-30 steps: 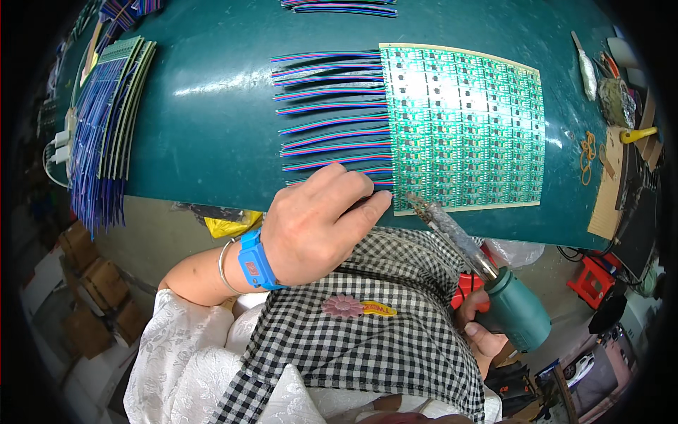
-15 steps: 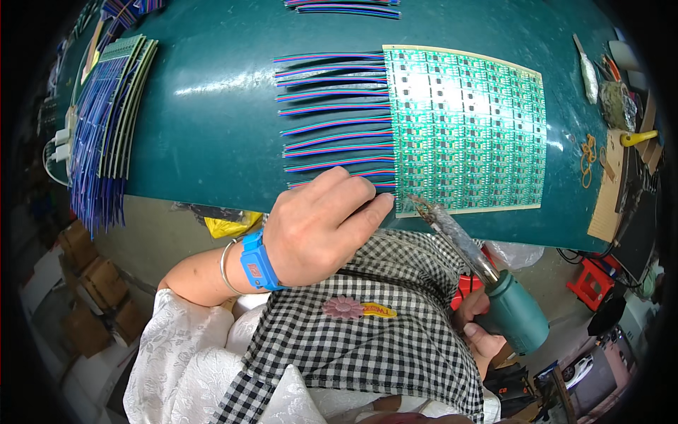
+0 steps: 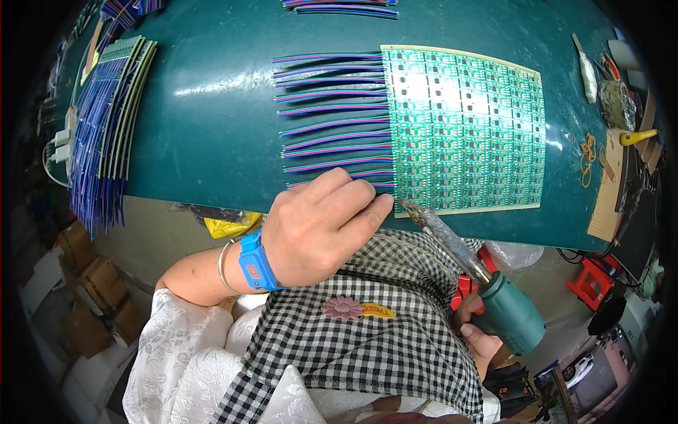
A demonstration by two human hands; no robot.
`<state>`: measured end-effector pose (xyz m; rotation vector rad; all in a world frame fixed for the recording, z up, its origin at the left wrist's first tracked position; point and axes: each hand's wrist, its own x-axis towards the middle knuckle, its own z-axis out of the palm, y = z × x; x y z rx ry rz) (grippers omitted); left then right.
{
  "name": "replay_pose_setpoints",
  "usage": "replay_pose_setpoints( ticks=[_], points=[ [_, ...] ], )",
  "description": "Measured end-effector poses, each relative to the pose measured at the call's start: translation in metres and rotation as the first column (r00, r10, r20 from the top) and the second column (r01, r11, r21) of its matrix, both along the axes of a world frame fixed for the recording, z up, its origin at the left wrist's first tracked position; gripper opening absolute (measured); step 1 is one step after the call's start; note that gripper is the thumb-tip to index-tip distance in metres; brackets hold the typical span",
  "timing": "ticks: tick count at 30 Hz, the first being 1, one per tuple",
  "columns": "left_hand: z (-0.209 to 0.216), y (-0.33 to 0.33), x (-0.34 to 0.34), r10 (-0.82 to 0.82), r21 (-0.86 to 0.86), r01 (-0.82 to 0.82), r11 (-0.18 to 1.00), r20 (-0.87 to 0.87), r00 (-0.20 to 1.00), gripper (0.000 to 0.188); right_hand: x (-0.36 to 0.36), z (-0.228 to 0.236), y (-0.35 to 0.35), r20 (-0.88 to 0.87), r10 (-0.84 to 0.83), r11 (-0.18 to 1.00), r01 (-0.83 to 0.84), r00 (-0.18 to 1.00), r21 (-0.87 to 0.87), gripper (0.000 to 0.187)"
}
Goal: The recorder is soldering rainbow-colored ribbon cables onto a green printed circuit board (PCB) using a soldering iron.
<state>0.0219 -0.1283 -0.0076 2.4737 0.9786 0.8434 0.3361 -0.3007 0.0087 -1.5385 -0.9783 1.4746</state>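
A large panel of green circuit boards [image 3: 470,134] lies on the table. A row of multicoloured ribbon wires [image 3: 332,129] runs left from its left edge. My left hand [image 3: 321,222] is closed at the panel's near-left corner, pinching the nearest ribbon wire at the board edge; most of that wire is hidden under my fingers. In my right hand [image 3: 477,332] is a soldering iron [image 3: 459,251] with a green handle. Its tip meets the panel's near-left corner, just right of my left fingertips. The handle covers part of my right fingers.
A stack of wired panels [image 3: 116,120] stands at the left of the green table [image 3: 212,134]. More ribbon wires [image 3: 346,8] lie at the far edge. Rubber bands [image 3: 587,159], a cardboard piece [image 3: 609,194] and a white-wrapped tool [image 3: 587,74] are at the right.
The soldering iron has shifted slightly left, its tip a little lower at the panel's corner. My left hand stays in nearly the same pinch.
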Motion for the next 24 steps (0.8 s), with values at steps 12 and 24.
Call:
replay_pose_setpoints(
  ticks=[12, 24],
  points=[
    [0.003, 0.0, 0.001, -0.017, 0.028, 0.018, 0.999, -0.019, 1.0, 0.043, 0.004, -0.009, 0.015, -0.207, 0.029, 0.984, 0.009, 0.978, 0.179, 0.046],
    [0.027, 0.005, -0.005, -0.017, -0.173, 0.001, 0.985, -0.091, 0.996, 0.038, -0.013, 0.017, 0.031, -0.387, -0.298, 0.951, 0.307, 0.873, -0.039, 0.063]
  ],
)
